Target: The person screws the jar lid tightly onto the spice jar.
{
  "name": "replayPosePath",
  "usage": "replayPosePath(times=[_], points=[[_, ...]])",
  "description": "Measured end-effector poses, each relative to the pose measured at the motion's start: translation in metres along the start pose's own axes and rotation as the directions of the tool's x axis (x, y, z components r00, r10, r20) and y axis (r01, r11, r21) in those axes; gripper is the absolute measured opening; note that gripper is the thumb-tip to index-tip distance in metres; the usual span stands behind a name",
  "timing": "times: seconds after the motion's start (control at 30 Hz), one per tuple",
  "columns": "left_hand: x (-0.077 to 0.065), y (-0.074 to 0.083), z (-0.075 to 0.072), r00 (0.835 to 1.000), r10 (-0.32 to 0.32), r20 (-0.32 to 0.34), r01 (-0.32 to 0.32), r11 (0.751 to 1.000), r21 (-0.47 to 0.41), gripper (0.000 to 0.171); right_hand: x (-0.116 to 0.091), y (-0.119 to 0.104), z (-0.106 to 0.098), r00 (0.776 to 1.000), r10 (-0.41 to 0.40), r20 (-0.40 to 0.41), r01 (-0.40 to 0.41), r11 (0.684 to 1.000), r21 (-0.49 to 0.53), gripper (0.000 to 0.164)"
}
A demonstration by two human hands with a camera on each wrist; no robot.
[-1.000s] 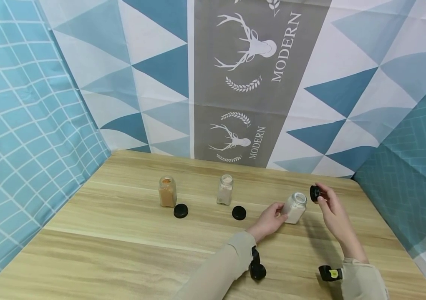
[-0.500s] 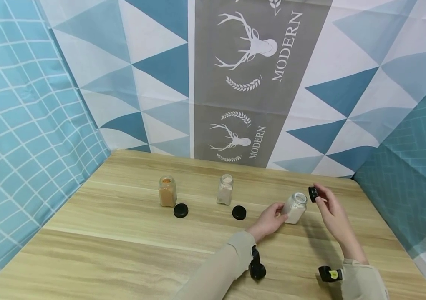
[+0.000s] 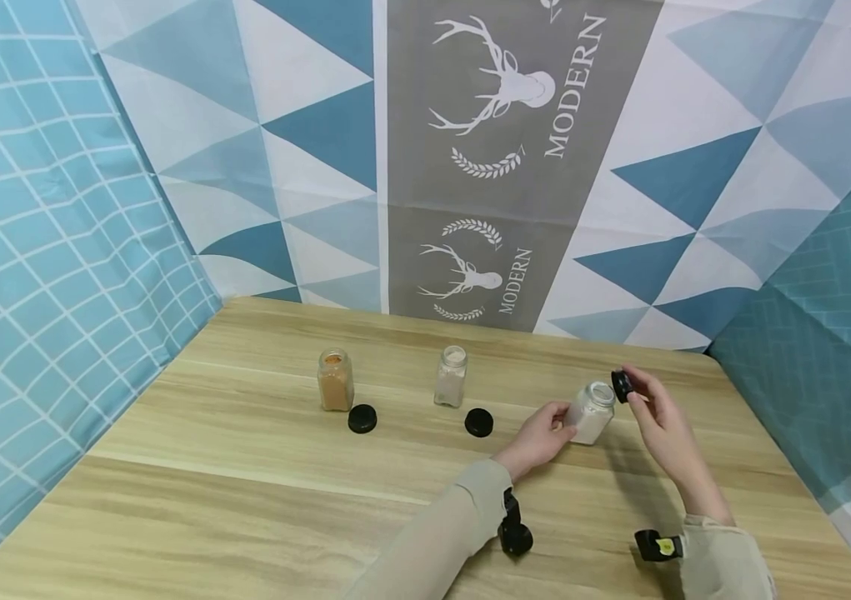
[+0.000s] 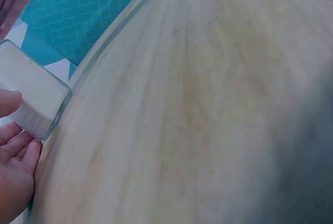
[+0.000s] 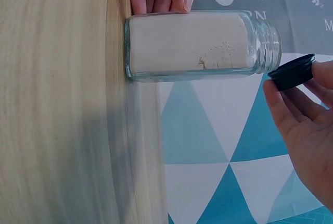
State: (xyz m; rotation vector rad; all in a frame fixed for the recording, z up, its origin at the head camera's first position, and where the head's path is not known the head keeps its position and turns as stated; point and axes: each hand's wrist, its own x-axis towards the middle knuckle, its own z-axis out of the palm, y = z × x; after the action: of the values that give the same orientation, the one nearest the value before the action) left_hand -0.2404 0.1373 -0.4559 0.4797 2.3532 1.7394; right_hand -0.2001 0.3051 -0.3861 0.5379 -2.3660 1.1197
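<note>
A square glass jar of white powder (image 3: pixel 590 423) stands at the right of the table, its threaded mouth uncovered. My left hand (image 3: pixel 541 437) grips it low on its left side, thumb in front. The left wrist view catches the jar's lower part (image 4: pixel 34 88) between thumb and fingers. My right hand (image 3: pixel 661 425) pinches a round black lid (image 3: pixel 622 386) just above and right of the mouth. Seen from the right wrist, the tilted lid (image 5: pixel 293 72) has its edge right at the rim of the jar (image 5: pixel 190 44).
On the wooden table (image 3: pixel 245 500), a jar of orange powder (image 3: pixel 336 383) and a jar of pale powder (image 3: pixel 451 379) stand uncapped further left. One black lid (image 3: pixel 362 418) lies before the orange jar, another lid (image 3: pixel 479 422) before the pale one. Patterned cloth (image 3: pixel 463 167) hangs behind.
My right hand has moved slightly left, bringing the black lid closer to the jar's mouth. The left hand and jar have kept their place; the head view has shifted a little.
</note>
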Motion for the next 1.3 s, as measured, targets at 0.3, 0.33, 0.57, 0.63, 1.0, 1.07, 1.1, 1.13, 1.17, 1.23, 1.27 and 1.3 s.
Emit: replayPosePath(times=[0.3, 0.33, 0.57, 0.63, 1.0, 1.07, 1.1, 1.13, 1.17, 1.23, 1.27, 1.3], points=[[-0.001, 0.001, -0.002, 1.0, -0.001, 0.013, 0.001, 1.0, -0.008, 0.037, 0.001, 0.002, 0.001, 1.0, -0.016, 0.01, 0.016, 0.999, 0.036, 0.038], [-0.001, 0.002, -0.002, 1.0, -0.001, 0.012, 0.001, 1.0, -0.01, 0.037, 0.001, 0.002, 0.002, 1.0, -0.018, 0.012, 0.018, 0.999, 0.04, 0.038], [-0.001, 0.001, -0.001, 1.0, -0.008, 0.013, 0.008, 1.0, -0.019, 0.038, 0.001, 0.001, 0.003, 1.0, -0.024, 0.004, 0.024, 0.998, 0.057, 0.037], [-0.001, 0.001, -0.001, 1.0, -0.007, 0.013, 0.007, 1.0, -0.017, 0.038, 0.001, 0.0, 0.004, 1.0, -0.031, 0.003, 0.03, 0.998, 0.06, 0.036], [0.0, -0.002, -0.002, 1.0, -0.005, 0.021, 0.006, 1.0, -0.022, 0.039, 0.001, -0.002, 0.006, 1.0, 0.009, 0.018, -0.01, 0.997, 0.074, 0.035], [0.0, -0.002, -0.002, 1.0, -0.01, 0.024, 0.011, 1.0, -0.024, 0.04, 0.002, -0.002, 0.006, 1.0, -0.013, 0.019, 0.011, 0.997, 0.077, 0.035], [0.0, -0.002, -0.002, 1.0, -0.012, 0.024, 0.012, 1.0, -0.023, 0.04, 0.002, -0.005, 0.006, 1.0, -0.025, 0.018, 0.024, 0.997, 0.078, 0.035], [0.0, -0.002, -0.002, 1.0, -0.009, 0.025, 0.01, 1.0, -0.023, 0.04, 0.003, -0.009, 0.006, 0.999, -0.042, 0.016, 0.041, 0.996, 0.079, 0.035], [0.0, -0.003, -0.002, 1.0, -0.007, 0.025, 0.008, 1.0, -0.022, 0.04, 0.003, -0.014, 0.006, 0.998, -0.059, 0.015, 0.057, 0.995, 0.078, 0.035], [0.0, -0.003, -0.002, 1.0, -0.008, 0.026, 0.009, 1.0, -0.022, 0.04, 0.004, -0.022, 0.006, 0.996, -0.089, 0.01, 0.088, 0.993, 0.081, 0.035], [0.0, -0.003, -0.002, 1.0, -0.008, 0.028, 0.009, 1.0, -0.024, 0.04, 0.005, -0.026, 0.006, 0.996, -0.093, 0.008, 0.092, 0.992, 0.083, 0.034], [0.0, -0.002, -0.002, 1.0, -0.009, 0.03, 0.01, 1.0, -0.026, 0.04, 0.005, -0.03, 0.005, 0.996, -0.093, 0.008, 0.092, 0.993, 0.078, 0.034]])
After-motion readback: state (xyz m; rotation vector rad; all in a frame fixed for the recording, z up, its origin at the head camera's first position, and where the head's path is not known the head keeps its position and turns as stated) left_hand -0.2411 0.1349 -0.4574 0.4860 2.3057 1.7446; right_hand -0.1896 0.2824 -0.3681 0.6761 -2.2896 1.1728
